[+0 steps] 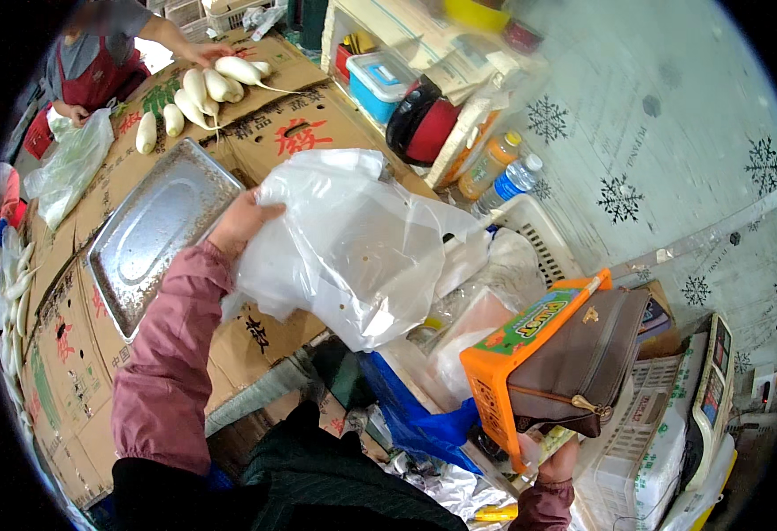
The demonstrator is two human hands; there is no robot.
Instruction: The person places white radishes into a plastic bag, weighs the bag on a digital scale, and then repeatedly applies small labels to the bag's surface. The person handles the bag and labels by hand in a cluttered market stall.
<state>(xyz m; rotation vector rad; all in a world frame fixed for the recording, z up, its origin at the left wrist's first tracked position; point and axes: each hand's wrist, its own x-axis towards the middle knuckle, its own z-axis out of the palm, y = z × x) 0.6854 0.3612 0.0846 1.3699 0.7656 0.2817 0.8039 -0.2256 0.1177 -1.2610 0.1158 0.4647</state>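
My left hand is closed on the edge of a bunch of clear plastic bags, which hangs over the cardboard. Left of that hand lies a worn metal tray. At the lower right my right hand is closed beside a yellow-green piece whose kind I cannot make out; its fingers are partly hidden. Just above it, a brown zipped purse sits against an orange box with a green label.
Several white radishes lie on the cardboard-covered table. A co-worker's hand reaches there; their other hand is at a filled bag. Bottles, a white basket and a scale stand right.
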